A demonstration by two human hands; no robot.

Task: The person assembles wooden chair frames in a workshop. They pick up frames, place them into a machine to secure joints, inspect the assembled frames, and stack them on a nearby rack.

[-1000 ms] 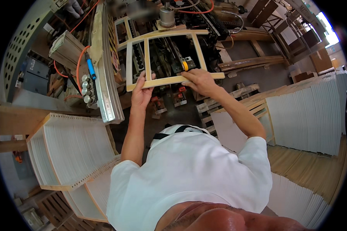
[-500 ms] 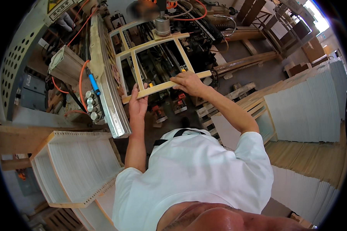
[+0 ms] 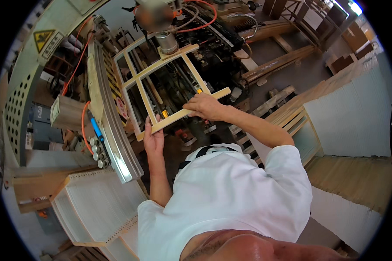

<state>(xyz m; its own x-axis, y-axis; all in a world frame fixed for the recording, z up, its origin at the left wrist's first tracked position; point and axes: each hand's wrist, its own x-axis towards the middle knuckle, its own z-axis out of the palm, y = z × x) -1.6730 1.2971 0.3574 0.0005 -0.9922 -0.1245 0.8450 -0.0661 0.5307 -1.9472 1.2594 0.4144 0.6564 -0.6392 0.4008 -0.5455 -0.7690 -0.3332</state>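
A pale wooden frame (image 3: pixel 176 117) with several openings lies over a dark machine. A metal cylinder (image 3: pixel 167 42) stands over its middle cross rail. At the near left corner, my left hand (image 3: pixel 153 137) grips the frame from below, with its fingers around the near rail. My right hand (image 3: pixel 206 107) is closed over the same rail nearer its right end, palm down. Through the openings, small yellow machine parts (image 3: pixel 165 113) show close to the near rail. The undersides of the fingers are partly hidden by the wood.
Left of the frame runs a metal machine beam (image 3: pixel 117 158) with a blue tube fitting (image 3: pixel 96 129) and an orange hose (image 3: pixel 83 126). White stacked frames (image 3: pixel 96 206) stand at lower left. Tall stacks of white panels (image 3: pixel 348 124) rise on the right, near a wooden pallet (image 3: pixel 272 102).
The whole view has turned, so the machine, frame and stacks sit differently in the picture. Both hands keep hold of the near rail. The frame looks little moved against the machine.
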